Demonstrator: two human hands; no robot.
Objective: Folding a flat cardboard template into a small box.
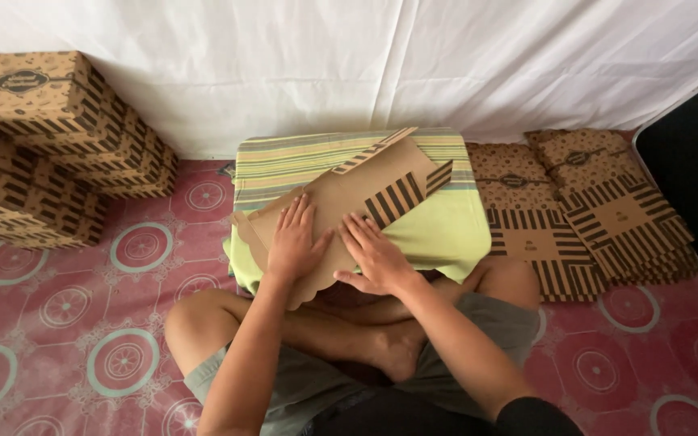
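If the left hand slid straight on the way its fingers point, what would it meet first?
The left hand lies flat on the unfolded cardboard box blank, fingers pointing away from the person. Going on, it would probably first reach the blank's raised fold, then the striped cloth; depth is unclear.

Under the left hand [292,242] and right hand [375,257]: flat box blank [341,202] of matt brown cardboard, smooth, with printed dark stripes. Beneath it: striped woven cloth [446,230], matt, soft. Right of the right hand: stacked blanks [583,210], same matt cardboard. Floor mat [82,323]: smooth, slightly glossy patterned sheet.
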